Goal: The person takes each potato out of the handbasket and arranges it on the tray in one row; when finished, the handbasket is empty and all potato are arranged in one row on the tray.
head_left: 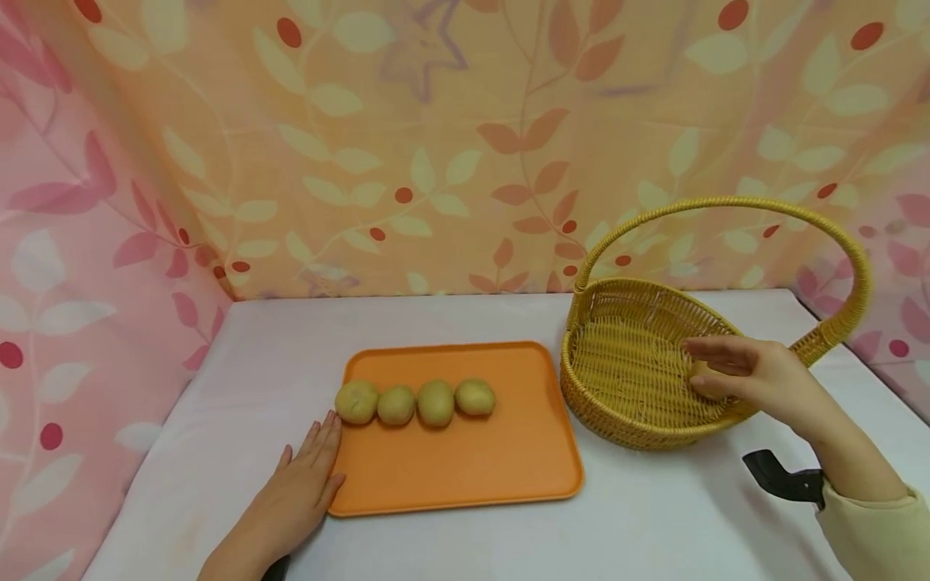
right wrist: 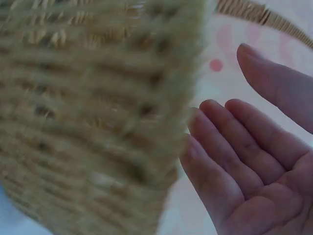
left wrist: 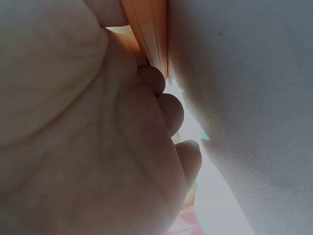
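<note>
My left hand [head_left: 301,476] lies with straight fingers along the left edge of an orange tray [head_left: 458,476]. In the left wrist view, the fingers [left wrist: 168,112] touch the tray's side [left wrist: 146,29]. Several potatoes [head_left: 436,403] sit in a row across the tray, the leftmost just beyond my left fingertips. Over the right side of a yellow wicker basket [head_left: 647,436] is my right hand [head_left: 763,375], beside a potato [head_left: 697,374] partly hidden by it. The right wrist view shows that hand's fingers [right wrist: 234,142] extended, thumb apart, nothing between them; the basket wall [right wrist: 88,107] blurs in front.
The basket's tall arched handle [head_left: 734,202] rises behind my right hand. A white cloth [head_left: 465,549] covers the table. Floral fabric [head_left: 436,145] hangs along the back and both sides. A black strap piece [head_left: 785,478] sits at my right wrist.
</note>
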{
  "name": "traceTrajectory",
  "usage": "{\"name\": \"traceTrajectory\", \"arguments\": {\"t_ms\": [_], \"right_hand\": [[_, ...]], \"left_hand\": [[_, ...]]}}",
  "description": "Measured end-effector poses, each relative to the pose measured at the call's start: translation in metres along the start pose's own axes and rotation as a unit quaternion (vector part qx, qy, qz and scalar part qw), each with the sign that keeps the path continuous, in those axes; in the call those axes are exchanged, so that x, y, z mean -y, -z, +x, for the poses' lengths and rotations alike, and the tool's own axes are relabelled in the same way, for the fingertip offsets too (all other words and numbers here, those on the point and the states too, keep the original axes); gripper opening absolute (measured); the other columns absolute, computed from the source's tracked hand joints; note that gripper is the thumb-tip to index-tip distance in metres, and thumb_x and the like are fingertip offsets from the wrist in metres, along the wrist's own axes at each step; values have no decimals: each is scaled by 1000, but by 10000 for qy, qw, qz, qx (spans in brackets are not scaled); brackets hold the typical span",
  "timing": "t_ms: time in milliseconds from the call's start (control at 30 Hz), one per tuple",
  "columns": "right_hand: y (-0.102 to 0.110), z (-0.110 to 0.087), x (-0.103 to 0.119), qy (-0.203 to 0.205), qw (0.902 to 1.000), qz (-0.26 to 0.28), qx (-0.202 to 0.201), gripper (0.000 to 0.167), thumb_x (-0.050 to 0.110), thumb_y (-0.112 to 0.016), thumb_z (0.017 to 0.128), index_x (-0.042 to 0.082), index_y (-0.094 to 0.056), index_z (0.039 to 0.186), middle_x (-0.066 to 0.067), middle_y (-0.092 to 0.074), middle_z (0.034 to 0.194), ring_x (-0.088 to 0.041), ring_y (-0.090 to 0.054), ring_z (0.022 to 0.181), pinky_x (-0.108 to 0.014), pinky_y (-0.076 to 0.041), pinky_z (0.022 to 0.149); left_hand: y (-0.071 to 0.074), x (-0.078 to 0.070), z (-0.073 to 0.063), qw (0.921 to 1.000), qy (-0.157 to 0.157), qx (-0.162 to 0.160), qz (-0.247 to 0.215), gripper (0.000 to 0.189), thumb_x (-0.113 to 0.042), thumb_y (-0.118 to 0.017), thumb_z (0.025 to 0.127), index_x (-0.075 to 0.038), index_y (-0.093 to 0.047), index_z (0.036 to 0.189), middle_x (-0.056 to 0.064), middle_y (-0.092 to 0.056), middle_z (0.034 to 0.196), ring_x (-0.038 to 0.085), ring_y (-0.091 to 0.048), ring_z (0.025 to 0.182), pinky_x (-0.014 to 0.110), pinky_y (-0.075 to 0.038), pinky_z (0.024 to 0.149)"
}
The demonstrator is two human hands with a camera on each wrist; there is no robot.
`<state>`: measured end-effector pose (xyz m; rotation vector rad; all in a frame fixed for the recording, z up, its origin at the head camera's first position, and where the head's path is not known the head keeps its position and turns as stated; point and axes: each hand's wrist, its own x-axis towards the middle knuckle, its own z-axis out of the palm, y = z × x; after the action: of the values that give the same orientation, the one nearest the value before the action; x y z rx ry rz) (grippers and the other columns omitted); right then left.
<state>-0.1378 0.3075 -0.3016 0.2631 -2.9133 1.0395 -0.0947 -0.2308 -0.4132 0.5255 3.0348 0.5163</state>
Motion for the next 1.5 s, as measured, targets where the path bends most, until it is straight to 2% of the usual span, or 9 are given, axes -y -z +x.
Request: {"name": "traceTrajectory", "arguments": {"t_ms": [233,367,467,567,633,833,1067,1267,1500], "right_hand": [[1,9,-23,48,9984,-467,-302,44,18,-72,85,-6,-61,120,-25,-63,112,14,-52,85,-5,-40,67],[0,14,-32,-110,9982,-541,-246,46,18,-72,84,-9,-59,120,-29,-62,112,12,-52,85,-5,-39,66],[0,19,-35,-413,9971,-639,27,53,20,-71,85,-14,-54,123,-33,-58,115,-9,-60,92,-13,-45,71],[0,24,-36,-681,9935,-864,293,63,22,-71,84,-19,-47,125,-38,-54,117,-40,-57,102,-37,-50,81],[0,26,-35,-764,9913,-996,393,67,22,-73,82,-22,-45,125,-39,-55,113,-46,-54,100,-49,-47,79],[-1,28,-36,-571,9923,-801,751,54,20,-79,74,-13,-61,114,-24,-66,102,-22,-57,90,-30,-45,73],[-8,29,-34,201,9821,543,1793,46,11,-73,82,-12,-59,118,-28,-60,118,2,-57,97,-18,-50,76],[-20,35,-28,453,9696,856,2246,45,15,-72,83,-7,-61,120,-25,-58,122,-1,-57,104,-18,-48,82],[-23,35,-27,222,9655,610,2523,52,21,-77,78,-4,-60,121,-20,-58,121,-5,-55,99,-22,-48,78]], "left_hand": [[0,1,-1,10000,-31,-8,7,64,-19,-57,94,7,-28,145,20,-24,152,41,-25,137,67,-22,100],[0,0,-1,10000,-41,-25,-13,63,-18,-57,94,7,-28,144,21,-24,151,41,-25,136,67,-22,101],[0,0,-1,10000,-28,-25,17,63,-19,-57,94,7,-28,144,21,-24,151,41,-25,136,67,-22,100],[0,0,0,10000,-26,-25,55,63,-19,-57,94,8,-29,144,21,-24,151,41,-26,136,67,-22,100],[0,-1,0,10000,-32,-32,59,63,-18,-57,94,8,-29,144,21,-25,151,41,-26,136,67,-22,100],[0,-2,-1,10000,-39,-47,72,64,-19,-59,93,8,-30,143,22,-26,150,42,-27,135,67,-23,100],[-2,0,-3,9999,-29,-47,130,65,-18,-60,93,9,-29,143,23,-27,150,42,-27,135,68,-24,99],[-4,2,-3,9999,-11,-51,88,64,-18,-59,93,9,-29,143,23,-27,150,43,-27,135,68,-24,98],[-4,2,-1,9999,-79,-96,83,64,-19,-58,93,8,-29,144,22,-27,150,42,-27,135,68,-24,99]]}}
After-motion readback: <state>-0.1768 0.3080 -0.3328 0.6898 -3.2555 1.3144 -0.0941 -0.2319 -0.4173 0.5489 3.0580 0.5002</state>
